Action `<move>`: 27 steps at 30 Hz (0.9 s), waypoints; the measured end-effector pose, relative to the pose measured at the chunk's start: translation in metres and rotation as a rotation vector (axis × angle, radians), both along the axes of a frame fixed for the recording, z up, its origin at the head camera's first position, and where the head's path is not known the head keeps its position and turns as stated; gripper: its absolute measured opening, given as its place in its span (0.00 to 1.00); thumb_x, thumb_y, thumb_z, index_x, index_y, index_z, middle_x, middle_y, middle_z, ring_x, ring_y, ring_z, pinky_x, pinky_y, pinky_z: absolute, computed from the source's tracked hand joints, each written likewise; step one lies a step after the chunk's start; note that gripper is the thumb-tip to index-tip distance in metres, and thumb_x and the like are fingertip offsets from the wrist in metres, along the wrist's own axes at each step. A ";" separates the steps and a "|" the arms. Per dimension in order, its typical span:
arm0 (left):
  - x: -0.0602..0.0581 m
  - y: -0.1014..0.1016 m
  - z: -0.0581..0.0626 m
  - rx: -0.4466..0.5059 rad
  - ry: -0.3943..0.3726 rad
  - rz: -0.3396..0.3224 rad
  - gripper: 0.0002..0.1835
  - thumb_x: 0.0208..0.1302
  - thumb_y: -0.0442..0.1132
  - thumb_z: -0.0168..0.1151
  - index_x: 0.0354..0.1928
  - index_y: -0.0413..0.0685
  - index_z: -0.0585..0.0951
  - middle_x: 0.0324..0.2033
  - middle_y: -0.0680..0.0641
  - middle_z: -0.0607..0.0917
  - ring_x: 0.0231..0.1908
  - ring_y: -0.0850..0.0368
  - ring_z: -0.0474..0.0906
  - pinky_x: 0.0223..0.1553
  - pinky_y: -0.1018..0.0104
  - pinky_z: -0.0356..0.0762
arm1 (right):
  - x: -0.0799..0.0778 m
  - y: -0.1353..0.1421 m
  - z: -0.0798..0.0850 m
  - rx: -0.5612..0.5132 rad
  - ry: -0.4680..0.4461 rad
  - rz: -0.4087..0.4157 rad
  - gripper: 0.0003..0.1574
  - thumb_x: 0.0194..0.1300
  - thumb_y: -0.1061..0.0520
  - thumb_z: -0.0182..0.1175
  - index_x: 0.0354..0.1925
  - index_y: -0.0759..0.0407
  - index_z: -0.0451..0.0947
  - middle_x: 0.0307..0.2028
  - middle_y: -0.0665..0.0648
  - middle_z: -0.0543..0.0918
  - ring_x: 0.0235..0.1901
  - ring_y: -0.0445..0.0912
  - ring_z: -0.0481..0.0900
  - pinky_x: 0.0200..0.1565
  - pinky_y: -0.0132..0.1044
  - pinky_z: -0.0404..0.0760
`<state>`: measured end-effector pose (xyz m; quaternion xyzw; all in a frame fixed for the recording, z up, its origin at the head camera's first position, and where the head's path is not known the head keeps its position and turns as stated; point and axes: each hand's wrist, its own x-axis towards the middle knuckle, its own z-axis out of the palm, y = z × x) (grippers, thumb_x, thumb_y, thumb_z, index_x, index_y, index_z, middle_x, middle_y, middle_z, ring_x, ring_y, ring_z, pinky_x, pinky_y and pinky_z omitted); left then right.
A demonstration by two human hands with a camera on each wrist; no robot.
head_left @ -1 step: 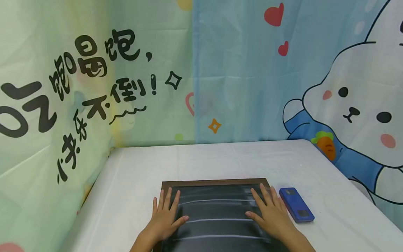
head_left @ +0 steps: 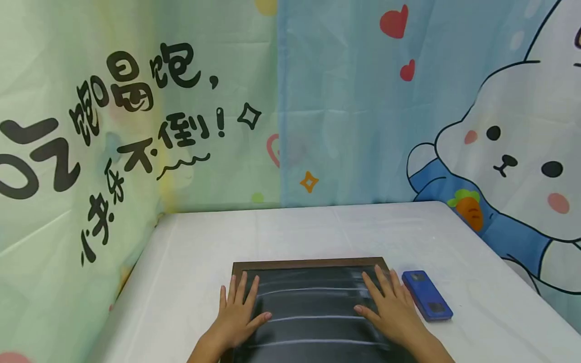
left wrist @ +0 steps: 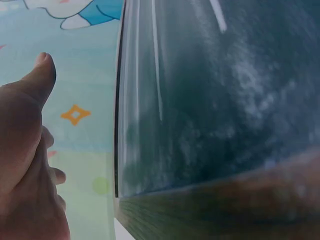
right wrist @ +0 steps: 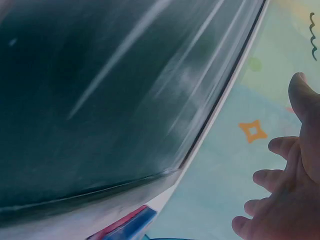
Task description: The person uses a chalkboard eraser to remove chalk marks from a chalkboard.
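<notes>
A small chalkboard (head_left: pixel 313 302) with a brown wooden frame (head_left: pixel 308 262) lies on the table, its dark face crossed by several white lines. Over its left side is my left hand (head_left: pixel 238 315), fingers straight and thumb pointing inward. My right hand (head_left: pixel 395 312) is spread the same way over the right side. Both wrist views show the left thumb (left wrist: pixel 45 75) and the right fingers (right wrist: pixel 270 180) standing off from the board surface, holding nothing. To the right of the right hand lies a blue block-shaped chalkboard eraser (head_left: pixel 427 295); a red layer shows along it in the right wrist view.
A white cloth covers the table (head_left: pixel 295 232). Behind it hangs a blue curtain (head_left: pixel 345 126) with a cartoon animal, and a green curtain (head_left: pixel 218 176) with black lettering closes the left side.
</notes>
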<state>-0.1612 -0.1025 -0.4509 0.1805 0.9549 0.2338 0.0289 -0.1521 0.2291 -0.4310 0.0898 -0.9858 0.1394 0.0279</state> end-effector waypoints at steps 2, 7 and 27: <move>0.000 -0.002 0.001 0.001 0.003 0.001 0.44 0.61 0.61 0.50 0.69 0.40 0.50 0.68 0.30 0.44 0.67 0.28 0.34 0.61 0.30 0.34 | 0.000 0.001 0.000 0.001 -0.004 -0.004 0.49 0.57 0.35 0.55 0.66 0.63 0.56 0.67 0.73 0.49 0.65 0.73 0.42 0.57 0.72 0.46; -0.005 -0.005 0.002 0.004 0.032 -0.001 0.43 0.62 0.59 0.50 0.70 0.42 0.49 0.69 0.32 0.43 0.67 0.29 0.33 0.61 0.30 0.32 | -0.001 0.014 0.006 -0.002 -0.014 -0.035 0.51 0.58 0.34 0.54 0.68 0.62 0.53 0.68 0.71 0.46 0.65 0.73 0.35 0.57 0.73 0.42; -0.005 -0.039 -0.010 0.111 -0.064 0.075 0.43 0.64 0.56 0.50 0.70 0.39 0.46 0.68 0.30 0.43 0.66 0.28 0.30 0.61 0.31 0.27 | -0.021 0.093 0.001 -0.044 -0.100 -0.232 0.58 0.63 0.31 0.45 0.67 0.72 0.35 0.63 0.84 0.37 0.61 0.78 0.37 0.51 0.77 0.47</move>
